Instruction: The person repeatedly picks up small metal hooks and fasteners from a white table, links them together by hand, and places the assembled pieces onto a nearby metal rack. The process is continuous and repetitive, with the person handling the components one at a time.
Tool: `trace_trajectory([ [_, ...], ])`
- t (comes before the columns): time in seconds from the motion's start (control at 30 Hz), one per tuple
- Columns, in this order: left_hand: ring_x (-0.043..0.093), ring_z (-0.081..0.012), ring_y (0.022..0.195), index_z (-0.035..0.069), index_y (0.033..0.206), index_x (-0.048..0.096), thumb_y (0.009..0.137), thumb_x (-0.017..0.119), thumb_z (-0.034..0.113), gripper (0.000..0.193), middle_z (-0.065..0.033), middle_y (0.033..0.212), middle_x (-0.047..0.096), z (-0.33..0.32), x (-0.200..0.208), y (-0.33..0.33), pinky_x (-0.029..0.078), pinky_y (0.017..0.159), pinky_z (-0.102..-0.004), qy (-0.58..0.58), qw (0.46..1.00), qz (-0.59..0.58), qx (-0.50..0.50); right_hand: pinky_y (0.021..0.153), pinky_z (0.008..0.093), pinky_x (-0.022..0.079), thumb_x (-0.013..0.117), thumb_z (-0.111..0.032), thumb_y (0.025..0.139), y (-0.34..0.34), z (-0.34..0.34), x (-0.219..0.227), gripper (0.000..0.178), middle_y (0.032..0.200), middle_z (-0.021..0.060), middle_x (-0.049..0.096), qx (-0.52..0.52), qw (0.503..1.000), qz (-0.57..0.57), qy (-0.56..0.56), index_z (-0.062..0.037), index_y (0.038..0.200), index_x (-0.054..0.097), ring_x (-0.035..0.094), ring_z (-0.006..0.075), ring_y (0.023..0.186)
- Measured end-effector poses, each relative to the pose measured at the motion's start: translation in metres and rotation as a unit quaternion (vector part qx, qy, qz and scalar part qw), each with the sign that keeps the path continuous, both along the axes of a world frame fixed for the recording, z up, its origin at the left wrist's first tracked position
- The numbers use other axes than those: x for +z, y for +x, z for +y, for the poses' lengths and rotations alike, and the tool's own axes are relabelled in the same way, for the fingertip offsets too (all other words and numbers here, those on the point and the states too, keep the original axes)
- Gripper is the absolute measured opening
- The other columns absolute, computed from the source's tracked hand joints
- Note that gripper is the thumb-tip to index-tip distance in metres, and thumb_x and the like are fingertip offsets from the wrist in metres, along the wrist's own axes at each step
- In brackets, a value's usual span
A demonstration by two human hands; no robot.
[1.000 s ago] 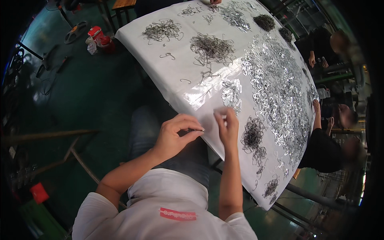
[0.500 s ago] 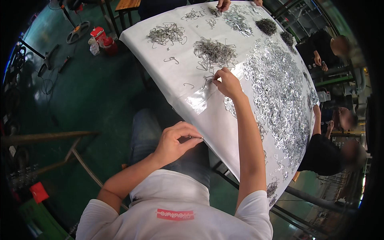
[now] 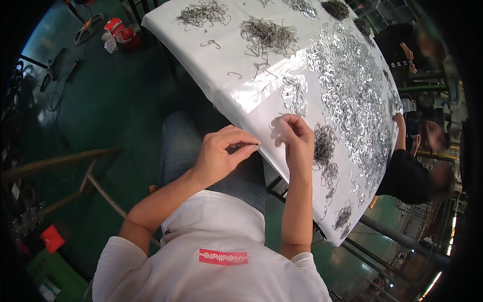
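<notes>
My left hand (image 3: 221, 152) is at the near edge of the table, thumb and fingertips pinched on a small shiny metal piece (image 3: 258, 144). Its kind is too small to make out. Just to the right, over the tabletop, my right hand (image 3: 298, 141) has its fingers curled together and partly smeared by motion; what they hold is unclear. Beyond it lies a patch of flat silvery metal pieces (image 3: 295, 94). A heap of dark wire hooks (image 3: 270, 36) sits farther off, with a few loose hooks (image 3: 261, 65) on its near side.
The white-covered table (image 3: 231, 60) carries a broad spread of shiny hooks (image 3: 352, 100), another hook heap (image 3: 204, 13) at far left and a dark pile (image 3: 324, 146) by my right wrist. Co-workers sit along the right side, one arm (image 3: 400, 133) reaching in. A red container (image 3: 121, 34) stands on the floor.
My right hand has drawn back from the loose hooks toward my left hand. The left keeps its pinch. The view has shifted, so the table sits higher.
</notes>
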State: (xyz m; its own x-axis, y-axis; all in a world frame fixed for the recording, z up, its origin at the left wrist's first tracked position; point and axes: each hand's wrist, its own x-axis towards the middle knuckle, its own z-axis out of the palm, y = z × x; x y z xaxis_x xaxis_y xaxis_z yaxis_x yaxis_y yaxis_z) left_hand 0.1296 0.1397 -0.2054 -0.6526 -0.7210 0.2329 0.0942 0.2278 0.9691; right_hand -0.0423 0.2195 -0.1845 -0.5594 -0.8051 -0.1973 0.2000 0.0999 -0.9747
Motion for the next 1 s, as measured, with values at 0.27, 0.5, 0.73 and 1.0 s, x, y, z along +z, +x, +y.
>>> trace_trajectory([
  [0.27,0.063,-0.0152,0.075,0.005,0.094,0.071,0.079,0.070,-0.002,0.017,-0.0050,0.084,0.069,0.010,0.007,-0.002,0.050,0.059,-0.0254,-0.039,0.999,-0.004,0.000,0.079,0.0236,0.040,0.065,-0.003,0.087,0.050,0.040,0.008,0.007,0.108,0.0026,0.054,-0.053,0.992,-0.076,-0.084,-0.0019,0.093,0.063,0.049,0.0087,0.090],
  [0.5,0.062,-0.0168,0.076,0.005,0.096,0.070,0.076,0.070,-0.005,0.022,-0.0053,0.086,0.069,0.015,0.006,-0.004,0.051,0.060,-0.0265,-0.076,0.997,0.006,0.019,0.077,0.0229,0.039,0.065,-0.006,0.087,0.065,0.031,-0.001,0.019,0.104,-0.0009,0.056,-0.129,0.988,-0.025,-0.080,-0.0003,0.105,0.061,0.047,0.0067,0.082],
  [0.73,0.062,-0.0205,0.078,0.005,0.104,0.068,0.074,0.071,-0.006,0.032,-0.0068,0.088,0.068,0.019,-0.003,-0.013,0.051,0.065,-0.0290,-0.085,0.995,0.029,0.036,0.083,0.0259,0.042,0.062,0.000,0.088,0.074,0.026,-0.011,0.007,0.108,0.0072,0.047,-0.175,0.966,0.117,-0.147,-0.0016,0.093,0.057,0.048,0.0123,0.094],
  [1.0,0.061,-0.0256,0.087,0.006,0.092,0.072,0.079,0.069,0.007,0.013,-0.0075,0.093,0.068,-0.078,-0.041,-0.115,0.048,0.079,-0.0348,-0.275,0.960,-0.019,0.048,0.084,0.0279,0.041,0.066,0.002,0.082,0.068,0.037,-0.018,0.011,0.103,0.0086,0.048,-0.185,0.958,0.177,-0.130,-0.0020,0.089,0.059,0.049,0.0167,0.093],
])
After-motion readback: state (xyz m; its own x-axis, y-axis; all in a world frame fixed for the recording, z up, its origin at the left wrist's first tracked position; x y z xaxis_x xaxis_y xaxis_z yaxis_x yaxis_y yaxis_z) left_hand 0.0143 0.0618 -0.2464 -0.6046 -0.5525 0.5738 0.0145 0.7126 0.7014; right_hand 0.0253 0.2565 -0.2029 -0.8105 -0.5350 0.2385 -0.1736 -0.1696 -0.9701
